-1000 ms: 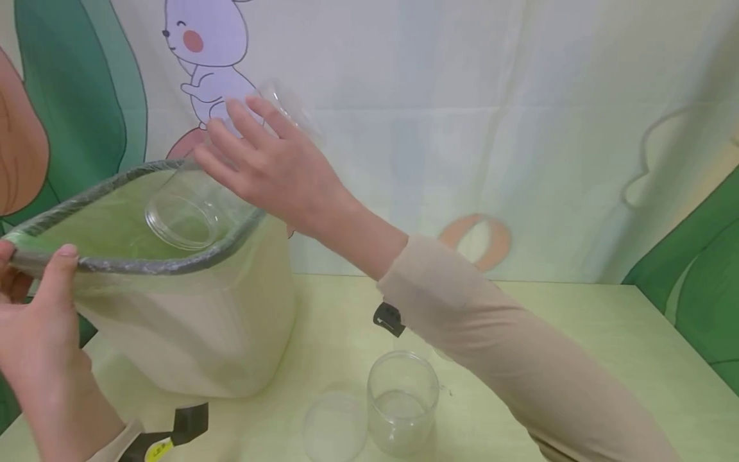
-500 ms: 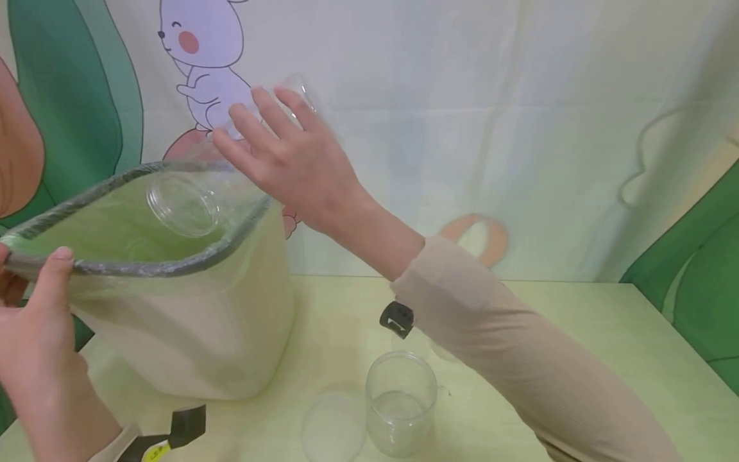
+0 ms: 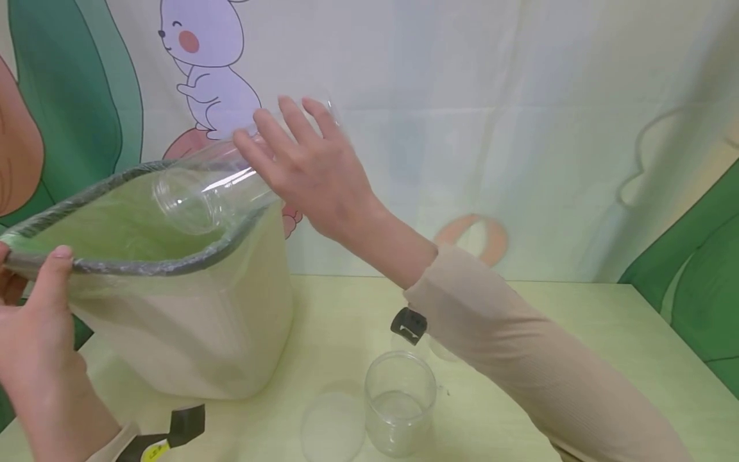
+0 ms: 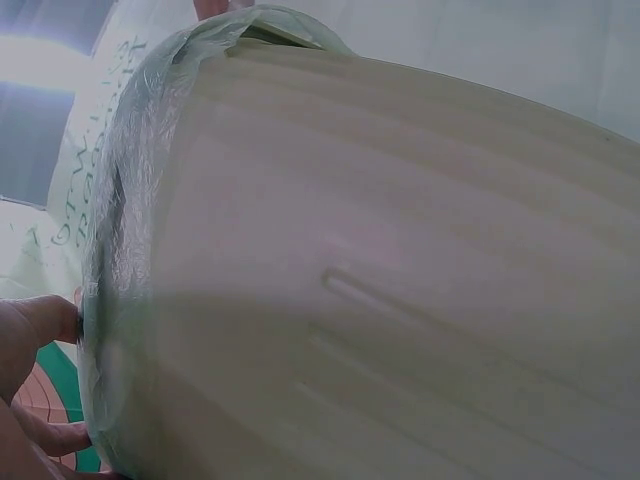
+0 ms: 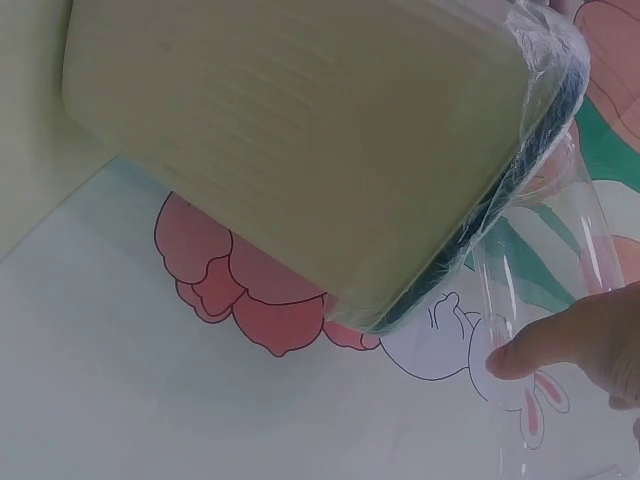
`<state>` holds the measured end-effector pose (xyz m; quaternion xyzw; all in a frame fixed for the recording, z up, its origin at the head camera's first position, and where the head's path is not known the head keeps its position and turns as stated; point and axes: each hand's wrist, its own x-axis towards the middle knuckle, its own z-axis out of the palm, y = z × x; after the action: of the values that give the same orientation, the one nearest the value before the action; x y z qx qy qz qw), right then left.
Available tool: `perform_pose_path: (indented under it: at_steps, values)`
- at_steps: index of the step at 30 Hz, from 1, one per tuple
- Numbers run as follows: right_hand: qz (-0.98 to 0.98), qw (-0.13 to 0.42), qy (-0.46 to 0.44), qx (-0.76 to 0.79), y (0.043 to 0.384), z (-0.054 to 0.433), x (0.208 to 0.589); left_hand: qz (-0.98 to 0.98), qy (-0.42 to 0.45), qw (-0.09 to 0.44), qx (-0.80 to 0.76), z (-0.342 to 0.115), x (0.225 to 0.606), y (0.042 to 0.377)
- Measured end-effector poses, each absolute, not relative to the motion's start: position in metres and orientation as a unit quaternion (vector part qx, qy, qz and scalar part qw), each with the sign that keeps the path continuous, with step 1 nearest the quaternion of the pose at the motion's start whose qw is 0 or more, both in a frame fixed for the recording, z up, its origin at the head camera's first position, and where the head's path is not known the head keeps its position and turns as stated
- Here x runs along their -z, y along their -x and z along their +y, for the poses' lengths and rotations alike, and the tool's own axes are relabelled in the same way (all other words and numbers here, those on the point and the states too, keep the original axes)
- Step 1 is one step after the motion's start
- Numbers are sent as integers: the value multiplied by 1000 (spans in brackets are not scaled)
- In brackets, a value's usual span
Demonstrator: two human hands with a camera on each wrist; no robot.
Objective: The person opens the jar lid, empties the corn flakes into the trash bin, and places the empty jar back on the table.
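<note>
A pale bin (image 3: 196, 333) with a clear plastic liner over its dark rim stands at the left of the table in the head view. My left hand (image 3: 49, 333) grips the near left corner of that rim, thumb outside. Above the bin's right side, my right hand (image 3: 320, 173) holds a clear plastic jar (image 3: 231, 183), tilted so its open mouth points down into the bin. In the right wrist view, the thumb (image 5: 545, 345) presses the side of the jar. Nothing can be made out inside the jar. The bin's bottom is hidden.
A second clear jar (image 3: 400, 407) stands upright near the table's front, with a round translucent disc (image 3: 333, 427) lying beside it. Behind it, other clear round things (image 3: 443, 350) are partly covered by my right sleeve. A printed cloth (image 3: 404, 160) hangs behind the table.
My right hand has shifted right with the jar, whose mouth has risen slightly and lies at a shallower tilt. My left hand keeps its grip on the rim; the bin hardly moves.
</note>
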<state>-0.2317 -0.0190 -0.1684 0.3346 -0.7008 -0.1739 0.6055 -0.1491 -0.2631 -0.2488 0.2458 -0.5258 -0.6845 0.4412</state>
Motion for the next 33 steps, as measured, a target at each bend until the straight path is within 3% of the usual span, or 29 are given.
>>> perform_pose_path:
  at_steps: [24,33]
  values:
    - [-761,563,-290,138,220,8,180,-544,-235,460,661,-265,252,153]
    - [-786,532,-293,116,217,23,183,-582,-260,433,637,-264,251,150]
